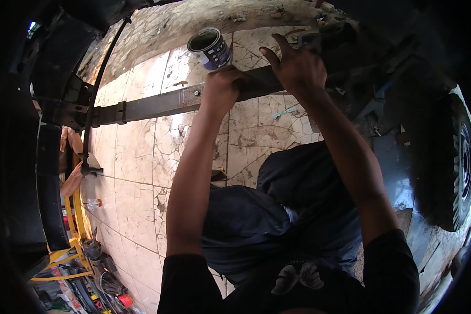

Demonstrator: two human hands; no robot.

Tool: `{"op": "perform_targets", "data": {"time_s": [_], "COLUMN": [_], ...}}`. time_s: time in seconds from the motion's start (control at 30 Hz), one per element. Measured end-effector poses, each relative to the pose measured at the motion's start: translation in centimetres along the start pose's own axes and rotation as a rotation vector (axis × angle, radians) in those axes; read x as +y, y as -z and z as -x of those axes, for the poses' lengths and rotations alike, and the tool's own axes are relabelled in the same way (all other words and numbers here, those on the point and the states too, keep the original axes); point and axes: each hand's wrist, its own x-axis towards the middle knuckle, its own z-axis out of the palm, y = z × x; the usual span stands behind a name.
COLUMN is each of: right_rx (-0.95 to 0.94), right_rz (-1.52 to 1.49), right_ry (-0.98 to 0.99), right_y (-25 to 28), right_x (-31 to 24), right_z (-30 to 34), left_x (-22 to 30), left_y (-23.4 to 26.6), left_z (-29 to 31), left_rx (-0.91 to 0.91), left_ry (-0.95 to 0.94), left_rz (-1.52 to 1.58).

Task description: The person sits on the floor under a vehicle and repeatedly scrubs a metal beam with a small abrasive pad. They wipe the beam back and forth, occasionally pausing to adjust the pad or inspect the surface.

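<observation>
A long dark metal beam (pixel 157 107) runs across in front of me, with a bolt (pixel 197 93) set in its face. My left hand (pixel 223 86) is closed over the beam just right of that bolt; its fingertips are hidden on the far side. Farther right, my right hand (pixel 301 68) rests at the beam with thumb and forefinger stretched apart, and nothing shows in it. Behind my left hand a round open can (pixel 210 49) with a dark blue and white label stands on the tiles, dark inside.
Cracked pale tiles (pixel 133 152) cover the floor. A thin dark rod (pixel 105 68) meets the beam's left end, by dark frame parts. Another person's bare limbs (pixel 72 178) show there. Tools and cables (pixel 97 288) lie lower left beside a yellow frame (pixel 77 251). A tyre (pixel 458 167) stands right.
</observation>
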Motion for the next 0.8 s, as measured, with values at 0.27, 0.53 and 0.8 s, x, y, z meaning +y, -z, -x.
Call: {"op": "perform_targets", "data": {"time_s": [0.27, 0.53, 0.8], "right_rx": [0.011, 0.028, 0.120], "right_rz": [-0.042, -0.015, 0.004], "right_ry": [0.043, 0.030, 0.061], "right_y": [-0.4, -0.3, -1.0], "right_x": [1.2, 0.8, 1.0], "right_z": [-0.2, -0.3, -0.1], "left_x": [0.1, 0.2, 0.8], "left_y": [3.7, 1.9, 1.1], "left_z": [3.1, 2.4, 0.7], "left_rx": [-0.059, -0.018, -0.055], "left_ry": [0.026, 0.072, 0.003], "left_rz": [-0.132, 0.019, -0.176]}}
